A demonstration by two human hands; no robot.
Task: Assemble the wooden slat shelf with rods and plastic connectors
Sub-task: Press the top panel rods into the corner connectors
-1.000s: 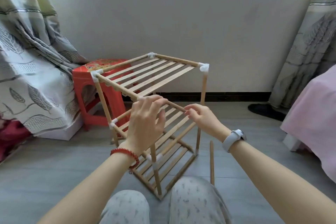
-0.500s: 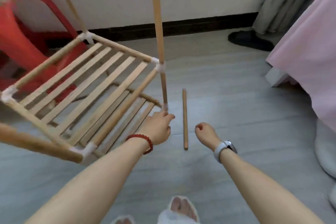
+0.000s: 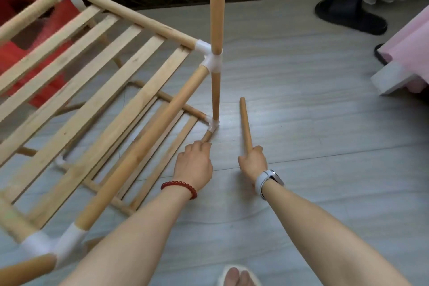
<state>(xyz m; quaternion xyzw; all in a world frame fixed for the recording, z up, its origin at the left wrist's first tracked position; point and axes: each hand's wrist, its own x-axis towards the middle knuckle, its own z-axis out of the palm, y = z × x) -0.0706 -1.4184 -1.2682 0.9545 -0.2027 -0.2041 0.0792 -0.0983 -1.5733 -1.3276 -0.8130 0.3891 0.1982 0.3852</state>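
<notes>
Grey floor, frame centre: right hand [image 3: 252,160] now grips the loose rod [image 3: 246,126], ready for fitting; left hand [image 3: 194,163] holds the shelf's bottom rail [image 3: 206,137].

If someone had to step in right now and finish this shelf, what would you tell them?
Left hand grips the bottom rail of the shelf near its floor corner connector.
Right hand grips one end of the loose rod lying on the floor.
Done: slat tiers joined by upright rods and white connectors.
Left: fit the loose rod; where it goes isn't visible here.
</notes>
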